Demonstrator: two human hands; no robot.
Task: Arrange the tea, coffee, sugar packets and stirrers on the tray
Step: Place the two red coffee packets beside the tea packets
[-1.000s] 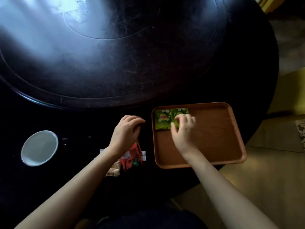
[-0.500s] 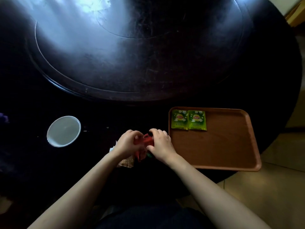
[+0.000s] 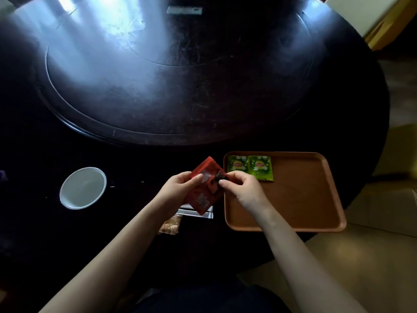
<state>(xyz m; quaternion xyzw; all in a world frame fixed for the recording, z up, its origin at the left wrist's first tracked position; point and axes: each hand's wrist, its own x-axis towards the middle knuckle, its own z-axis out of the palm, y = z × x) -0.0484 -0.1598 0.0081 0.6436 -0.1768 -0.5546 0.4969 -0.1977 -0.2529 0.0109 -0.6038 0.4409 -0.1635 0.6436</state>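
**Red packets held up beside the tray**

A dark round table [image 3: 67,222] fills most of the frame, with a raised round turntable [image 3: 176,75] taking up its upper half and catching a pale glare in the upper left. At the lower right of the table lies an orange-brown rectangular tray [image 3: 304,199], its long side running toward the bottom of the frame. In the tray's upper left corner two green Lipton tea packets [image 3: 250,167] lie flat, side by side with their edges touching; the rest of the tray is bare wood colour. Left of centre a white round bowl [image 3: 83,188] sits on the table, well apart from the tray.

Just left of the tray's edge, both hands hold a small stack of red packets [image 3: 206,186] lifted and tilted above the table. The left hand [image 3: 178,190] has its grip closed on the stack's left side, thumb on the face. The right hand [image 3: 243,188] pinches the stack's right edge between thumb and fingertips, over the tray's left rim. Below the red packets, flat on the table, lie white-edged packets [image 3: 198,212], partly hidden, and lower left of those a brownish packet [image 3: 169,225], its print too dim to read.
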